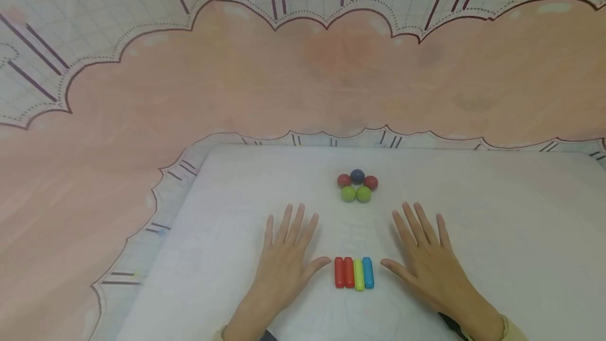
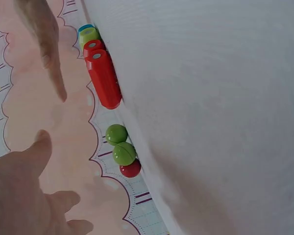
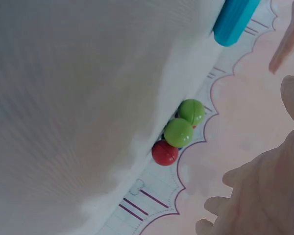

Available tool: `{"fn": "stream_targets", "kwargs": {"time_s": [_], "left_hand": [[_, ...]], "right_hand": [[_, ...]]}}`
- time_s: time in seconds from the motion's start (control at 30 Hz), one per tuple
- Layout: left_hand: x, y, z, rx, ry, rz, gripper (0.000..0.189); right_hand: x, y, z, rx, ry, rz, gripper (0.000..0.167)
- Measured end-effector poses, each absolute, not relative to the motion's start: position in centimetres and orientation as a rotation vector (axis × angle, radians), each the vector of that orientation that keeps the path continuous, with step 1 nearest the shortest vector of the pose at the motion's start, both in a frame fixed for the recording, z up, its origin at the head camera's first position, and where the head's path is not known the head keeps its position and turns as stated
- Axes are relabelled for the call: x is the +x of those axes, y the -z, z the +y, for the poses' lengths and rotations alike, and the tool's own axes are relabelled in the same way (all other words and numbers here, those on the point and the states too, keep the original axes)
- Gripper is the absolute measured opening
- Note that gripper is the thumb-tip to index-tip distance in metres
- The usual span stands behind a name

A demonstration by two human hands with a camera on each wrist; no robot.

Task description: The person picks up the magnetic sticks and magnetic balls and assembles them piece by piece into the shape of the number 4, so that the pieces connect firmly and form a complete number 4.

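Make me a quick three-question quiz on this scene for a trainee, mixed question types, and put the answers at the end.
1. Counting: how many green balls are in the cluster on the white surface?

2. Multiple choice: which stick in the row lies nearest the right hand?
a) red
b) yellow
c) blue

3. True or false: the left hand is gripping a red stick.

Key:
1. Two.
2. c, the blue stick.
3. False; the left hand's fingers are spread and hold nothing.
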State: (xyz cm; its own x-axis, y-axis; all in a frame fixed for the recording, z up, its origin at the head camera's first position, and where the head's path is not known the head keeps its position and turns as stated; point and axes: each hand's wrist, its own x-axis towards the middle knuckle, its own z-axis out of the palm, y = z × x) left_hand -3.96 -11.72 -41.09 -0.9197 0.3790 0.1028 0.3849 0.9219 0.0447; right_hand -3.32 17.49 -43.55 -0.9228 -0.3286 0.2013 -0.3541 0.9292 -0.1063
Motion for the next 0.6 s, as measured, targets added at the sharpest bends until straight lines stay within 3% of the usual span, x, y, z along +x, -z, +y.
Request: {"fn": "stream_targets", "kwargs": {"time_s": [0.6], "left_hand": [[-3.88, 40.22, -11.33, -0.627, 0.147, -2.995, 0.081]], "right_hand": [[-4.27, 42.82, 17.39, 0.578, -0.249, -2.868, 0.101]]}}
